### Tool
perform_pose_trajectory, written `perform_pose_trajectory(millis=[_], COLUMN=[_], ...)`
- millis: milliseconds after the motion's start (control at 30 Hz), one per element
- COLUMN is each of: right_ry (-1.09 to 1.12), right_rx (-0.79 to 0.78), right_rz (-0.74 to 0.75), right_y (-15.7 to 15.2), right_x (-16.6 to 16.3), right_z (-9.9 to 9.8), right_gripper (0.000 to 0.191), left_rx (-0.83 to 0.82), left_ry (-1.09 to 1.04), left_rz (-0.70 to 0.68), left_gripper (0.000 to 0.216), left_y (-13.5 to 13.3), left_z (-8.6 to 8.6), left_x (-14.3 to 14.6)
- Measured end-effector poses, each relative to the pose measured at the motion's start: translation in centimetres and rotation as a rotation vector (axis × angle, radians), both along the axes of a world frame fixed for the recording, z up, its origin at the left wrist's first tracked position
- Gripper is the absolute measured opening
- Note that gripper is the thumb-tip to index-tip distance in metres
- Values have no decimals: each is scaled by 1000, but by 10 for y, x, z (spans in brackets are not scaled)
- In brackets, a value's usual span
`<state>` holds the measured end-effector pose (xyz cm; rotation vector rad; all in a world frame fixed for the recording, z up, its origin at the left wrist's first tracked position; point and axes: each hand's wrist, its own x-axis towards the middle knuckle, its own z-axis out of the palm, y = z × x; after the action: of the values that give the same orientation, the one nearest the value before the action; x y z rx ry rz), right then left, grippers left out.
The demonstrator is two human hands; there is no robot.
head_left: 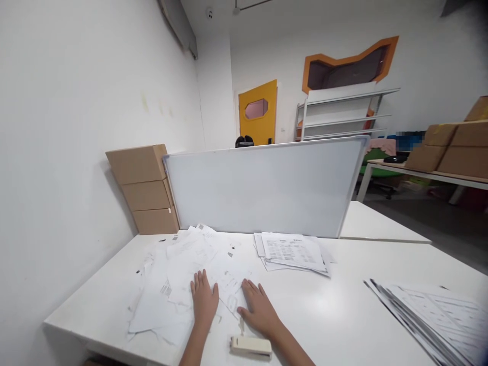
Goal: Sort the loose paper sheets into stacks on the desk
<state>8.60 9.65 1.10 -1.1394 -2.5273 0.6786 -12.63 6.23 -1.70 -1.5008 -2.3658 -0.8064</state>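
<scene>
My left hand [205, 299] lies flat, fingers stretched out, on the right part of a loose spread of white paper sheets [160, 295]. To its right, my right hand [260, 307] rests with its fingers extended at the edge of the papers, thumb pointing left. Neither hand grips anything. A cream-coloured stapler [250, 346] lies on the white table [324, 305] just below my right hand, near the front edge, apart from the fingers. Small dark scraps [231, 254] are scattered around the sheets.
A stack of printed papers [293, 251] sits at the back middle, and a thicker pile [438, 315] at the right. A whiteboard panel [259, 190] stands along the table's rear edge. Stacked cardboard boxes [147, 190] stand at the back left, beside the wall [76, 127].
</scene>
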Motion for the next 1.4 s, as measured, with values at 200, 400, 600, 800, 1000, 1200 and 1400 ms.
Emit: perform_pose_trajectory(millis=[200,400,600,800,1000,1200,1400], right_ry=[101,237,358,133,74,151,293], right_rx=[-6,6,55,42,88,110,80], right_rz=[-2,-91,-222,-388,-436,-486,-477], right_y=[3,1,8,15,10,6,8], right_x=[5,5,9,0,-4,-1,4], right_z=[0,2,-4,-12,-9,-3,-7], right_gripper=[66,44,42,64,66,57,50], left_rx=[-22,-47,-59,-69,-81,-71,-74], left_ry=[18,44,69,102,99,88,80], left_rz=[25,15,-40,-211,-273,-306,-319], left_gripper=[57,54,52,54,56,58,58], left_y=[2,4,3,1,0,-1,-1], left_z=[-2,-3,-1,0,1,1,1], left_x=[-1,-4,-4,-1,-1,0,0])
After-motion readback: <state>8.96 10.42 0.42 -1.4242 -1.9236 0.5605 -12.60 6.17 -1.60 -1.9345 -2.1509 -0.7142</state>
